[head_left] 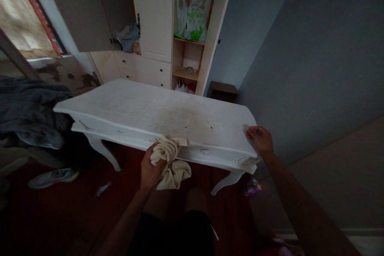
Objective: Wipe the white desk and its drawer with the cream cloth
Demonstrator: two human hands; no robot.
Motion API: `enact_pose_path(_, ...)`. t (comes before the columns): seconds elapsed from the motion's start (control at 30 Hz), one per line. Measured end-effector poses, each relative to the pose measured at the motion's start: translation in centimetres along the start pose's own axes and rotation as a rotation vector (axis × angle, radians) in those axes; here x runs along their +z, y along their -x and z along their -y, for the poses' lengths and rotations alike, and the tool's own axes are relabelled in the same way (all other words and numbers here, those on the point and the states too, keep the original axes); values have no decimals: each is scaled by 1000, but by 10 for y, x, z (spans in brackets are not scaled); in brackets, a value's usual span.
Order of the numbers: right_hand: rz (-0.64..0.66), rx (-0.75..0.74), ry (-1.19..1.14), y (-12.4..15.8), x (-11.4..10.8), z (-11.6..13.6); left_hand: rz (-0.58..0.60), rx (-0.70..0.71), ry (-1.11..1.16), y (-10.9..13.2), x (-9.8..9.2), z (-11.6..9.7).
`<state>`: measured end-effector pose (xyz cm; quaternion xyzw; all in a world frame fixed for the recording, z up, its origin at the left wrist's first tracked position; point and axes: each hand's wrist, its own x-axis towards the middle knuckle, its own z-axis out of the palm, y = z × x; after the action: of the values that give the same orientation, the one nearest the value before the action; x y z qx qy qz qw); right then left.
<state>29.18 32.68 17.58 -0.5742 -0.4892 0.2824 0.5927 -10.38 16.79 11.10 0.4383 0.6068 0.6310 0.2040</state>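
A bunched beige cloth is gripped in my left hand, at the front edge of a white table. Part of the cloth rests against the table's edge and the rest hangs down in front of the drawers. A brownish smudge and a few small dark specks mark the tabletop beyond the cloth. Over at the right end of the table, my right hand is at the top's edge with its fingers curled together. Something small and dark shows at those fingers, too unclear to name.
Behind the table stands a white wardrobe with open doors and plastic bags on a shelf. Dark clothing is heaped at left, above a shoe. A small purple box lies by the right table leg, near the wall.
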Motion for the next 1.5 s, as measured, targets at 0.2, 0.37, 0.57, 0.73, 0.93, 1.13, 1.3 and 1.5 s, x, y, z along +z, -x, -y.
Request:
enact_pose_path(0.2,-7,-10,66,1,-1,3,60,222,-273,-2,45,22)
enact_pose_path(0.37,-10,8,51,1,-1,5,71,226,-352,15,81,22)
enact_pose_path(0.57,-9,13,47,1,-1,4,88,135,-226,53,124,13)
enact_pose_path(0.73,-31,17,9,1,1,4,95,-29,-80,69,135,12)
enact_pose_path(0.93,-43,18,-9,-1,1,1,116,-429,303,76,146,5)
enact_pose_path(1.13,-35,3,-23,-1,1,1,241,-715,516,98,159,-13)
enact_pose_path(1.3,-40,3,-52,-2,0,0,546,-736,584,109,172,-37)
enact_pose_path(1.5,-40,10,-81,-5,-1,-2,794,-482,441,91,199,-67)
